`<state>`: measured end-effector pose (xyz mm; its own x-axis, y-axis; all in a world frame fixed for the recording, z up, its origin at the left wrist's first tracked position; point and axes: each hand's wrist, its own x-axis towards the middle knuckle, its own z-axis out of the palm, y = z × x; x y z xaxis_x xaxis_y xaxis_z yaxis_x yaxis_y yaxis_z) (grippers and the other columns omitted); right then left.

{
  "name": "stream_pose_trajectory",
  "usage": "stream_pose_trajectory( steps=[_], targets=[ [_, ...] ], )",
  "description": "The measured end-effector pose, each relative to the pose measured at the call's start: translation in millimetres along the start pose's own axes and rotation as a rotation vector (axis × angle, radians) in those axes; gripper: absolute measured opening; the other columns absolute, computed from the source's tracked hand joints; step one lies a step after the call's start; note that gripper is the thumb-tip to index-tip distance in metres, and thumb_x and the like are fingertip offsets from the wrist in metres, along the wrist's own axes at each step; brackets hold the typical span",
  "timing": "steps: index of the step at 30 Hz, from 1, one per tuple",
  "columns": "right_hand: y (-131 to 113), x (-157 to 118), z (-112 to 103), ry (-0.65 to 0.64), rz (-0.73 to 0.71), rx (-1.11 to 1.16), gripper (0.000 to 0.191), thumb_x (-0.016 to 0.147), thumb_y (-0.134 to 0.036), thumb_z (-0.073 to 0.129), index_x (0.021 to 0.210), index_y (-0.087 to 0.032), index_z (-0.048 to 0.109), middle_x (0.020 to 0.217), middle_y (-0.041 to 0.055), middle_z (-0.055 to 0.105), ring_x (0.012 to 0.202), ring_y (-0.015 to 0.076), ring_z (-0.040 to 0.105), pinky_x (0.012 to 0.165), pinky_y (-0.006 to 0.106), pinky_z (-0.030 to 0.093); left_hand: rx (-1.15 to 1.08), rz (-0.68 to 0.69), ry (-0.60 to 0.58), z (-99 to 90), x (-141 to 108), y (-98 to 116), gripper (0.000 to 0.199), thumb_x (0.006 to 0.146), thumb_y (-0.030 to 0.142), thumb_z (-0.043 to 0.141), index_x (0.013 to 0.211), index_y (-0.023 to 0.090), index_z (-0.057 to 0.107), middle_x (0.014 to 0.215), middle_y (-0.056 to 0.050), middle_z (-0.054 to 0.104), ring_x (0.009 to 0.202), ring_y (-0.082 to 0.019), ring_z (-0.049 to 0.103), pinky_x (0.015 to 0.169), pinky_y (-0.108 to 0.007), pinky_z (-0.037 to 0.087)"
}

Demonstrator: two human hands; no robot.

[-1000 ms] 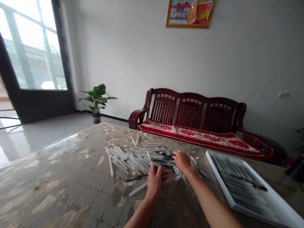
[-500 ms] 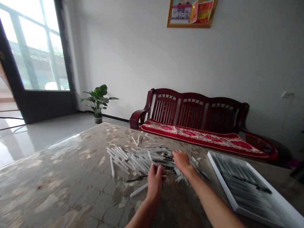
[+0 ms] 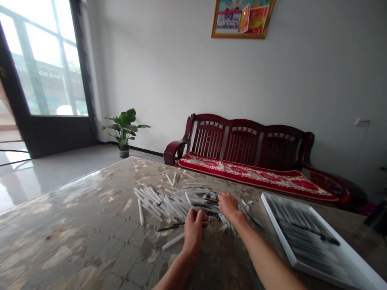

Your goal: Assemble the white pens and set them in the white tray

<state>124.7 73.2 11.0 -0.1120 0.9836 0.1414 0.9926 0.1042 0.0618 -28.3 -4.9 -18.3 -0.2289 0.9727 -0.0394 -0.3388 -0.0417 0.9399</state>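
Left grip [image 3: 192,233] and right grip [image 3: 228,205], half-closed among light, stiff white sticks [image 3: 172,203] on a worktop [image 3: 75,209], show no clear hold; slim shafts look easiest pinched.

Sticks [image 3: 172,203] lie on the table [image 3: 75,225], left of a tray [image 3: 281,229].

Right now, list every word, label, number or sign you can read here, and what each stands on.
Framed poster on the wall: print shows, too small and blurred to read.
White sticks on the table: no readable marks.
No other readable text shows.
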Motion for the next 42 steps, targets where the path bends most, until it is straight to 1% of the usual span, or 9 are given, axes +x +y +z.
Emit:
stream_pose_trajectory(
  steps=[9, 14, 17, 21, 26, 31, 34, 39, 42],
  targets=[
    [1.0, -32.0, -15.8, 0.148, 0.016, 0.101, 0.018, 0.091, -0.017, 0.053, 0.101, -0.021, 0.068, 0.107, 0.0075, 0.072, 0.106, 0.0233, 0.062, 0.088, 0.031, 0.043, -0.171, -0.061, 0.011, -2.6, 3.4, -0.6, 0.035, 0.067, 0.046, 0.075, 0.073, 0.017, 0.057, 0.070, -0.002, 0.069, 0.065, -0.018, 0.068, 0.052, -0.024, 0.051],
    [9.6, -74.2, 5.4, 0.363, 0.013, 0.628, 0.021, 0.087, -0.017, 0.049, 0.093, -0.022, 0.068, 0.096, 0.0052, 0.073, 0.093, 0.0201, 0.067, 0.082, 0.028, 0.048, -0.359, -0.175, 0.060, -1.6, 4.0, 2.5, 0.025, 0.078, 0.034, 0.076, 0.078, 0.016, 0.058, 0.081, -0.008, 0.074, 0.071, -0.018, 0.073, 0.059, -0.025, 0.058],
    [11.0, -97.1, 19.7, 0.413, -0.012, 0.785, 0.021, 0.086, -0.021, 0.049, 0.090, -0.023, 0.070, 0.093, 0.0050, 0.073, 0.090, 0.0215, 0.068, 0.082, 0.030, 0.050, -0.411, -0.199, 0.066, 0.5, 2.7, 5.1, 0.018, 0.086, 0.027, 0.070, 0.080, 0.015, 0.058, 0.085, -0.010, 0.075, 0.071, -0.017, 0.074, 0.061, -0.025, 0.060],
    [5.5, -110.3, 28.2, 0.425, 0.001, 0.819, 0.020, 0.083, -0.021, 0.052, 0.086, -0.024, 0.071, 0.090, 0.0048, 0.073, 0.089, 0.0229, 0.067, 0.082, 0.033, 0.050, -0.441, -0.222, 0.080, 1.0, -0.1, 9.2, 0.014, 0.091, 0.021, 0.063, 0.081, 0.014, 0.057, 0.086, -0.010, 0.075, 0.072, -0.016, 0.074, 0.063, -0.024, 0.061],
    [-0.1, -106.6, 33.1, 0.429, 0.014, 0.819, 0.020, 0.083, -0.020, 0.053, 0.086, -0.025, 0.072, 0.091, 0.0048, 0.073, 0.088, 0.0233, 0.067, 0.081, 0.033, 0.051, -0.417, -0.229, 0.036, 0.3, -1.1, 11.3, 0.014, 0.090, 0.022, 0.065, 0.081, 0.015, 0.057, 0.087, -0.011, 0.075, 0.073, -0.016, 0.075, 0.064, -0.025, 0.061],
    [3.7, -108.2, 31.1, 0.482, -0.011, 0.744, 0.019, 0.082, -0.017, 0.055, 0.086, -0.025, 0.072, 0.088, 0.0038, 0.073, 0.088, 0.0228, 0.067, 0.080, 0.033, 0.051, -0.341, -0.179, -0.019, -0.5, 0.4, 6.4, 0.027, 0.078, 0.034, 0.077, 0.081, 0.016, 0.057, 0.083, -0.008, 0.076, 0.069, -0.017, 0.073, 0.062, -0.025, 0.060],
    [2.5, -111.9, 25.1, 0.529, -0.061, 0.729, 0.019, 0.083, -0.018, 0.056, 0.087, -0.026, 0.073, 0.087, 0.0038, 0.072, 0.087, 0.0225, 0.066, 0.080, 0.033, 0.050, -0.264, -0.148, -0.114, 0.2, -3.4, 2.7, 0.038, 0.068, 0.042, 0.082, 0.083, 0.017, 0.058, 0.080, -0.004, 0.076, 0.065, -0.016, 0.072, 0.058, -0.025, 0.058],
    [-6.4, -115.4, 14.4, 0.401, -0.072, 1.058, 0.011, 0.083, -0.032, 0.065, 0.083, -0.024, 0.073, 0.083, 0.0040, 0.073, 0.080, 0.0219, 0.067, 0.075, 0.032, 0.051, -0.217, -0.281, -0.254, 5.4, -14.5, 3.8, 0.033, 0.071, 0.037, 0.082, 0.082, 0.017, 0.059, 0.078, -0.005, 0.076, 0.060, -0.016, 0.071, 0.055, -0.024, 0.057],
    [-6.1, -118.6, 5.8, 0.225, -0.013, 1.394, 0.033, 0.081, -0.054, 0.068, 0.087, -0.022, 0.073, 0.080, 0.0055, 0.073, 0.071, 0.0208, 0.065, 0.062, 0.029, 0.050, -0.264, -0.349, -0.227, 7.4, -16.4, 10.0, 0.021, 0.080, 0.028, 0.076, 0.078, 0.016, 0.059, 0.079, -0.006, 0.075, 0.058, -0.012, 0.069, 0.054, -0.020, 0.056]
  ],
)
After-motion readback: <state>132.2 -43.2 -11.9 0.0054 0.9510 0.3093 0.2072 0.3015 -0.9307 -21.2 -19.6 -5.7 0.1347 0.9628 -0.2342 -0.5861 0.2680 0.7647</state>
